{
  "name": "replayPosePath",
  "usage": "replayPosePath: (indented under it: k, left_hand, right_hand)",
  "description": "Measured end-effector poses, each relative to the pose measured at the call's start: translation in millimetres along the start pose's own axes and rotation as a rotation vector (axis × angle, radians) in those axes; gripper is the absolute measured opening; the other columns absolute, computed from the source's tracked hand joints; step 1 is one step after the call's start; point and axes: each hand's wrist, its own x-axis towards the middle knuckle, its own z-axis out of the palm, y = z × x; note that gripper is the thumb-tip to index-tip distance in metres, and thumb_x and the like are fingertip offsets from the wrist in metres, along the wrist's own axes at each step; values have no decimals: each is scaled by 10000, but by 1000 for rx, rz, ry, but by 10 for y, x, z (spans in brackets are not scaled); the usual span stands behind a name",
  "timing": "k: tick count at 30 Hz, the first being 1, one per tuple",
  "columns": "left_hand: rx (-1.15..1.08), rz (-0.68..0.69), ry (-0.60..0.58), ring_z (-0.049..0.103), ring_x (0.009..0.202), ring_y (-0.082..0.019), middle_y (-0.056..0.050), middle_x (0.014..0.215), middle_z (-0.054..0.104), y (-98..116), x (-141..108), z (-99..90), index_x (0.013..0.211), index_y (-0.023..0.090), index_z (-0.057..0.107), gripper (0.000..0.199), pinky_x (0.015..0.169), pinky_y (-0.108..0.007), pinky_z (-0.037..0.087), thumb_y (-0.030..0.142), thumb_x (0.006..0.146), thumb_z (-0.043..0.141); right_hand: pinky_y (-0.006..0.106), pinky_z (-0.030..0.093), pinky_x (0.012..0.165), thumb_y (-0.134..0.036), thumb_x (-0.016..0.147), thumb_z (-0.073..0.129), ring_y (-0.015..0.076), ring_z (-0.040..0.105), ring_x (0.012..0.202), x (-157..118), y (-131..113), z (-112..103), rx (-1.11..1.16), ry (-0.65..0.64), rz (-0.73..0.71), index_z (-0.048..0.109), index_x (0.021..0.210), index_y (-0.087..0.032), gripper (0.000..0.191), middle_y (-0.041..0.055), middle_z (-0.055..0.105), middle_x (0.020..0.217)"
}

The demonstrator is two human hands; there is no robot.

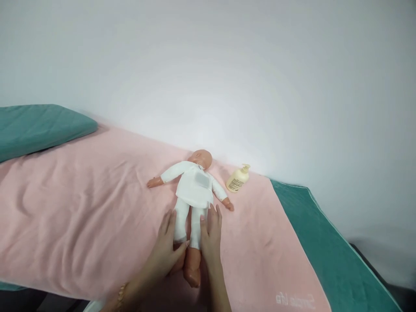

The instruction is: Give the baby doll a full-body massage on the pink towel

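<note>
A baby doll (195, 190) in a white top and white trousers lies on its back on a pink blanket (107, 208), head toward the wall, arms spread. Its bare feet point toward me. My left hand (166, 247) rests against the outer side of the doll's leg on the left, thumb apart near the trouser cuff. Against the other leg lies my right hand (211, 234), its fingers spread along the white trouser leg. Both hands touch the doll's legs from the sides.
A cream pump bottle (238, 178) stands right of the doll, near the pale wall (208, 78). At the far left is a green pillow (45, 128). Green cloth (328, 234) shows beyond the blanket's right edge.
</note>
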Motion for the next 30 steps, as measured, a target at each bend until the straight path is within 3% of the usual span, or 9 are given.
replayPosePath:
  k: [3, 6, 10, 13, 19, 25, 30]
  left_hand:
    - [29, 89, 0, 198, 1469, -350, -133, 1550, 333, 120, 189, -143, 1477, 197, 349, 591, 1134, -586, 305, 317, 921, 512]
    - [-60, 231, -126, 492, 1273, -264, -93, 1307, 598, 286, 624, -313, 1228, 218, 616, 329, 1089, -467, 391, 330, 964, 455]
    - [-84, 383, -373, 606, 979, -219, -56, 996, 708, 408, 1261, -453, 938, 197, 706, 313, 919, -374, 466, 372, 976, 449]
    - [-32, 454, -435, 598, 892, -218, -62, 908, 706, 357, 1520, -432, 847, 174, 694, 371, 838, -350, 455, 403, 981, 435]
    - [-20, 445, -450, 590, 819, -201, -45, 798, 677, 98, 1538, -245, 730, 180, 649, 433, 765, -325, 440, 457, 975, 423]
    - [-59, 404, -435, 592, 796, -202, -36, 748, 667, 32, 1519, -225, 709, 189, 633, 414, 740, -327, 442, 451, 970, 446]
    - [-257, 414, -237, 616, 868, -202, -61, 886, 705, -30, 1495, -204, 840, 180, 686, 399, 824, -345, 461, 405, 997, 397]
  right_hand:
    - [445, 351, 1089, -440, 940, 491, 263, 456, 1279, 256, -79, -7, 52, 5, -49, 689, 1135, -239, 343, 106, 569, 1282]
    - [391, 431, 959, -426, 932, 501, 231, 570, 1026, 506, -100, 27, 186, -18, -85, 753, 869, -220, 331, 79, 631, 986]
    - [363, 434, 888, -411, 919, 522, 211, 571, 907, 669, -25, 97, 260, -59, -92, 768, 778, -231, 336, 48, 625, 857]
    - [366, 420, 884, -403, 916, 522, 215, 565, 908, 689, 72, 137, 207, -73, -105, 781, 778, -252, 330, 39, 624, 804]
    - [345, 436, 821, -355, 888, 537, 207, 573, 851, 704, 165, 201, 132, -158, -72, 766, 692, -257, 316, 29, 642, 738]
    - [354, 437, 849, -319, 864, 536, 212, 589, 862, 747, 144, 217, 118, -195, -16, 750, 652, -250, 309, 28, 668, 743]
    - [370, 429, 893, -349, 877, 539, 216, 588, 873, 837, 79, 175, 137, -163, -41, 749, 676, -235, 313, 33, 658, 762]
